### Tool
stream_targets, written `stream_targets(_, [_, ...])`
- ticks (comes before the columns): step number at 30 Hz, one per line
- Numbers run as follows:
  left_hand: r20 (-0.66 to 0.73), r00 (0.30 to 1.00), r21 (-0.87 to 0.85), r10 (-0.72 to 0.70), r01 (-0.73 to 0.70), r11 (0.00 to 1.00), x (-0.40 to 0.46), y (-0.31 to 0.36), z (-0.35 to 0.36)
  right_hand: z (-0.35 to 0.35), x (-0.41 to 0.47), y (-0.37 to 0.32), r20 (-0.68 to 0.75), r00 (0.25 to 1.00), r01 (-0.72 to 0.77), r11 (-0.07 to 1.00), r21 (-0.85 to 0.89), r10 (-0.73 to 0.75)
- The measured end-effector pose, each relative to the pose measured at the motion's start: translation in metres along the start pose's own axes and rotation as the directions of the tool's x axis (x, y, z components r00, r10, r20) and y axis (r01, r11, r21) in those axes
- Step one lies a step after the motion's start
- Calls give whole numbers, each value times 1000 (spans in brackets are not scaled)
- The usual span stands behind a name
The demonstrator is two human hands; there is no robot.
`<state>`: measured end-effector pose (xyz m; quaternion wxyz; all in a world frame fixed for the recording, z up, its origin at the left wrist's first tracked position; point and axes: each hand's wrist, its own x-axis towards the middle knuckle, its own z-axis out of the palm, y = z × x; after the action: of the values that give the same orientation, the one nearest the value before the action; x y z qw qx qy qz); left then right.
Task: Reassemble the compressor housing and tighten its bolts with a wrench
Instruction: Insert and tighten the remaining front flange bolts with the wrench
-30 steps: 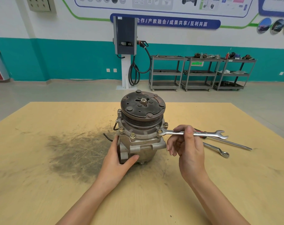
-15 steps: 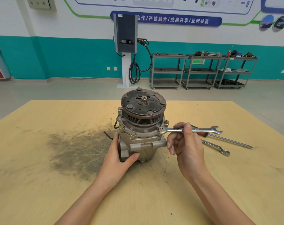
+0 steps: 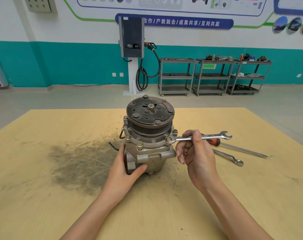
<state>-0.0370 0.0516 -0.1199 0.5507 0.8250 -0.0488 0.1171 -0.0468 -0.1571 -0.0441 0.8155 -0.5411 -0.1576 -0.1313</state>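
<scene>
The grey compressor (image 3: 150,146) stands upright mid-table, its dark pulley disc (image 3: 150,113) on top. Several brass-coloured bolts (image 3: 140,143) ring the housing flange. My left hand (image 3: 125,168) grips the housing's lower left side, thumb across the front. My right hand (image 3: 195,153) pinches the shaft of a silver combination wrench (image 3: 199,137). The wrench's ring end sits over the bolt (image 3: 169,140) at the flange's right front, and its open end points right.
A red-handled screwdriver (image 3: 234,146) and a second wrench (image 3: 228,157) lie on the wooden table (image 3: 251,196) just right of my right hand. A dark grease smear (image 3: 78,163) spreads left of the compressor. Tool carts (image 3: 213,75) and a charger stand by the far wall.
The wrench's free end has swung away from me, towards the table's far side, pivoting on the right front bolt. My left hand has kept its hold on the housing.
</scene>
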Motion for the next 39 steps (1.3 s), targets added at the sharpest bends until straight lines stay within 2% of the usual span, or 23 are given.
stream_targets(4, [-7,1000,-11,5,-5,1000,-1,3,0,2,-4,2,-41,997,61,997,-48,-63])
stream_targets(19, [-3,1000,2,0,0,1000,0,4,-1,7,-13,9,-108,983,139,987,-79,-147])
stream_targets(26, [-2,1000,-20,-8,8,1000,-2,7,-1,6,-13,6,-81,989,121,992,-45,-125])
stream_targets(31, [-6,1000,-36,-27,27,999,-2,8,-2,5,-6,-13,-24,981,193,981,-16,-193])
stream_targets(33, [-4,999,-28,-38,37,999,-2,8,0,-9,-2,-26,-20,974,224,973,-63,-226])
stream_targets(34, [-4,999,-24,-43,43,999,-2,8,1,-20,0,-33,-7,973,225,961,-159,-229])
stream_targets(35, [-5,999,-27,-45,45,999,-2,8,1,-32,1,-37,16,977,208,929,-306,-214])
stream_targets(37, [-6,999,-30,-42,41,999,-3,9,2,-59,-4,-42,93,983,180,756,-629,-157])
stream_targets(38, [-8,999,-29,-43,43,999,-2,9,2,-73,-9,-42,145,981,194,613,-766,-130])
stream_targets(39, [-10,999,-25,-45,45,999,-2,9,2,-85,-14,-41,211,971,240,421,-875,-116])
